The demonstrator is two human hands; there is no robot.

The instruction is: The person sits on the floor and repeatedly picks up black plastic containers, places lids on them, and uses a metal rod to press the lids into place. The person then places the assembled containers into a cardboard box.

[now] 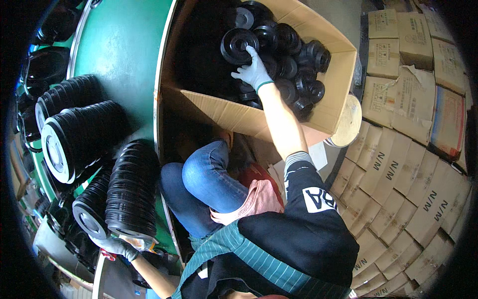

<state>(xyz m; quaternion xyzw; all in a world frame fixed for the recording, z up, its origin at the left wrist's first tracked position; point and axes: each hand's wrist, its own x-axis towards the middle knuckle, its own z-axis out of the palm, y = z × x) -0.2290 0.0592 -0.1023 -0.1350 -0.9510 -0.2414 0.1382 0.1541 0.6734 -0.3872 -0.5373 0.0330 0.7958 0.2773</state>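
On the green table [119, 45], a hand could pass across the upper stretch; lower down, stacks of black discs [92, 132] stand close together and bar the left hand [117, 246]. The cardboard box [224, 110] is open above the right hand [255, 72], but heaped black wheels [288, 67] crowd its inside. Bent legs [209, 174] block the space below.
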